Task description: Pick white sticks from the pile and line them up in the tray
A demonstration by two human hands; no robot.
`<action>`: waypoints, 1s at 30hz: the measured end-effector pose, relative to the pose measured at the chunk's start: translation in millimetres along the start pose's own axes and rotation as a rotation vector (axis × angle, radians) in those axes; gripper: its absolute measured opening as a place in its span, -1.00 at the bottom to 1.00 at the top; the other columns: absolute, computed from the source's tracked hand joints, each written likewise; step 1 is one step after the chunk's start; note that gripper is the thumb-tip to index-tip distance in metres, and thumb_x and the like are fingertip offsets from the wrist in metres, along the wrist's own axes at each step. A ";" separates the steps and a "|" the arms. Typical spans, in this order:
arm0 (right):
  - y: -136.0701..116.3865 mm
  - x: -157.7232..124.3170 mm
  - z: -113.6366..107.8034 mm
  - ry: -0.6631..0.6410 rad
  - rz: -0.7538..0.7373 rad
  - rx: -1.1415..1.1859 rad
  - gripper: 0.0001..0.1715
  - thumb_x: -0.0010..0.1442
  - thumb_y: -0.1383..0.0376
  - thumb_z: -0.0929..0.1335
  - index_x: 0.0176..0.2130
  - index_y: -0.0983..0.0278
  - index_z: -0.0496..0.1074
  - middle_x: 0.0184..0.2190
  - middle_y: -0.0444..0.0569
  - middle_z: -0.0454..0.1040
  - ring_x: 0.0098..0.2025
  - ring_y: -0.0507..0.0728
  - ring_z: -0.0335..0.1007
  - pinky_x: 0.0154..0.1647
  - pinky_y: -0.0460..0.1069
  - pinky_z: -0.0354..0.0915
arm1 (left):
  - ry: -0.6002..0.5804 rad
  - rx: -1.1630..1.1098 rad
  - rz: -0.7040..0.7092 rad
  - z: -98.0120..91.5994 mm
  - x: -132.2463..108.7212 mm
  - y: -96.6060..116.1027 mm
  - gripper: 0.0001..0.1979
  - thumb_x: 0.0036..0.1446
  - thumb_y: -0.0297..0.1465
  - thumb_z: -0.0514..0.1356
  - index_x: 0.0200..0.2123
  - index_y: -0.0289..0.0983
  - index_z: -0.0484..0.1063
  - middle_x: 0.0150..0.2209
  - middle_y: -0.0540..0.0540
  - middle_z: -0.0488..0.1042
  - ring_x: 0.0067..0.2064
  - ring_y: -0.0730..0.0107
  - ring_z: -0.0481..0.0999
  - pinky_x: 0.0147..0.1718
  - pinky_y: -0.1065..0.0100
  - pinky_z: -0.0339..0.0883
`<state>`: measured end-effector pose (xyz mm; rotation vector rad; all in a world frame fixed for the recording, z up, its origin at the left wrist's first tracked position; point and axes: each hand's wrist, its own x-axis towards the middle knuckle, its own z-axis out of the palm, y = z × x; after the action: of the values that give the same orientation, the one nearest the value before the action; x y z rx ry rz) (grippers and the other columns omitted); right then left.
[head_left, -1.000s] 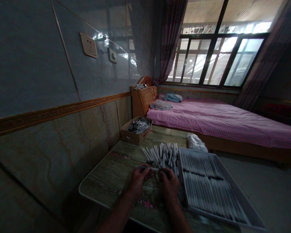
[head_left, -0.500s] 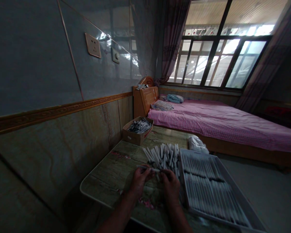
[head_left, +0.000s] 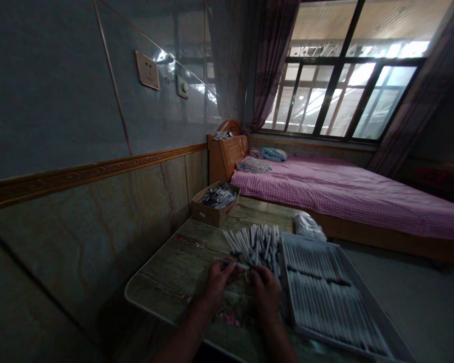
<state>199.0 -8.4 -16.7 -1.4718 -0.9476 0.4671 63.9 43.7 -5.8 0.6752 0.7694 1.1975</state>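
Note:
A slim white pen (head_left: 242, 265) lies level between my two hands, above the near part of the table. My left hand (head_left: 220, 276) pinches it toward its left end, thumb and fingers closed. My right hand (head_left: 265, 283) is closed around its right end, hiding that tip. Just beyond my fingers is a fanned pile of white pens (head_left: 255, 239) with dark ends. To the right of my right hand lies a shallow pale tray (head_left: 292, 302) holding rows of similar pens laid side by side.
A cardboard box (head_left: 208, 216) full of loose pens stands at the table's far left corner by the wall. A white plastic bag (head_left: 309, 226) sits behind the tray. Beyond the table (head_left: 166, 282) is a bed (head_left: 325, 176) with a pink checked cover.
The view has shifted very slightly. Both hands keep the pen in nearly the same place; the pile, tray and box are unchanged.

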 end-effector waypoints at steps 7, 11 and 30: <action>-1.2 -3.0 4.3 -0.042 -0.115 -0.145 -0.70 0.21 0.08 0.25 -0.35 0.19 0.44 -0.42 -0.05 0.54 -0.36 0.16 0.46 -0.31 0.00 0.32 | 0.002 0.005 -0.002 1.2 -2.0 1.1 -0.45 -0.41 -0.16 0.54 -0.37 -0.29 0.44 -0.46 -0.04 0.61 -0.40 0.25 0.64 -0.37 0.31 0.51; 10.4 -6.4 7.2 -0.025 -0.234 -0.279 -0.62 0.33 0.06 0.15 -0.38 0.17 0.34 -0.47 -0.06 0.45 -0.43 0.14 0.38 -0.35 0.01 0.26 | -0.005 0.047 0.010 5.2 -5.0 3.6 -0.44 -0.45 -0.14 0.54 -0.41 -0.29 0.42 -0.49 -0.03 0.59 -0.45 0.26 0.62 -0.41 0.30 0.50; 6.7 -7.9 5.1 -0.089 -0.222 -0.325 -0.48 0.35 0.01 0.05 -0.48 0.13 0.29 -0.56 -0.09 0.38 -0.49 0.13 0.32 -0.42 0.01 0.13 | -0.026 0.116 0.047 5.1 -3.2 1.3 -0.49 -0.37 -0.13 0.51 -0.40 -0.29 0.43 -0.49 0.02 0.55 -0.47 0.30 0.59 -0.44 0.32 0.48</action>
<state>192.4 -10.6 -25.8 -1.6206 -1.2878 0.2234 66.8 40.6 -1.3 0.8064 0.8097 1.1912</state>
